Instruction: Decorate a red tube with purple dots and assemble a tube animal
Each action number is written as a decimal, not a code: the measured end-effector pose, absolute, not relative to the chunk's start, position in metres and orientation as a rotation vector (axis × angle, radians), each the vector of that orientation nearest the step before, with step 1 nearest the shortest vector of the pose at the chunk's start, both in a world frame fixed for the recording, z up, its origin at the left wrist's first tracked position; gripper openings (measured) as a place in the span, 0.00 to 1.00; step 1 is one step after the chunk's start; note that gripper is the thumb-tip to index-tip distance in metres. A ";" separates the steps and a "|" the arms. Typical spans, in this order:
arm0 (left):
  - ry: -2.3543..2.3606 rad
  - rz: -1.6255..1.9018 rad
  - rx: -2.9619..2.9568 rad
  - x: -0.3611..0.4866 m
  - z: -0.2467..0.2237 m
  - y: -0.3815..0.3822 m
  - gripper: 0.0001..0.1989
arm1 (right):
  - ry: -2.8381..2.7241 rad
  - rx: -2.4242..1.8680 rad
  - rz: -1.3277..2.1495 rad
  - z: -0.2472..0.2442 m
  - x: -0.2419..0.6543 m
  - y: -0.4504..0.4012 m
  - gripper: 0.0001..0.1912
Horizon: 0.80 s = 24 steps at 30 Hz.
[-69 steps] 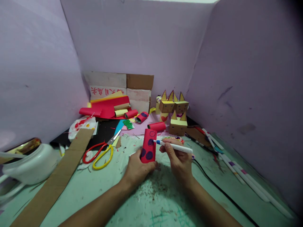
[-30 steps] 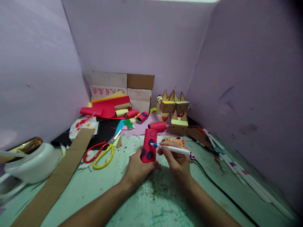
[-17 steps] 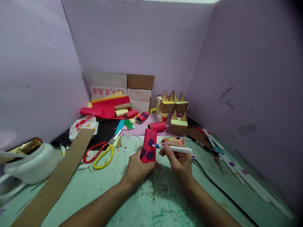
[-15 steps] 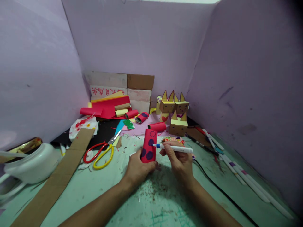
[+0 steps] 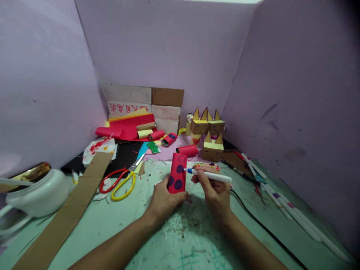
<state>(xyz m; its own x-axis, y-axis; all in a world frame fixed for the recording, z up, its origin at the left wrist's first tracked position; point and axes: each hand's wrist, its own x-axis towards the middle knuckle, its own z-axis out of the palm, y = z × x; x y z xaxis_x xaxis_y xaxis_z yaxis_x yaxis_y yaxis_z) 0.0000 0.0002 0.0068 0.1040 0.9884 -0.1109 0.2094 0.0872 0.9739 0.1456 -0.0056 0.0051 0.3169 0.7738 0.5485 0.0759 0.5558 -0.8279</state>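
marker, pinched in the right hand mid-frame, has shifted rightward to a dot's edge on the red tube the left hand grips.

On the worktop, scissors with one red and one yellow handle lie to the right of a long cardboard strip. Left of the strip stands a white vessel, perhaps a pot, cut off by the view's edge. A crumpled white bag sits by the strip's far end. Farther back, red paper rests before a flattened carton. Long white rods lie at right, near a black cable.
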 end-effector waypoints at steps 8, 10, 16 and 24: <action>1.308 0.937 1.343 0.000 0.002 0.002 0.14 | -1.205 -0.914 0.550 0.007 0.145 -0.008 0.08; 1.303 0.944 1.341 0.000 0.003 0.002 0.15 | -1.218 -0.902 0.558 0.006 0.145 -0.008 0.08; 1.309 0.950 1.342 0.000 0.005 0.001 0.14 | -1.215 -0.892 0.581 0.003 0.143 -0.008 0.09; 1.306 0.954 1.339 0.000 0.006 0.000 0.14 | -1.234 -0.901 0.597 0.002 0.141 -0.009 0.09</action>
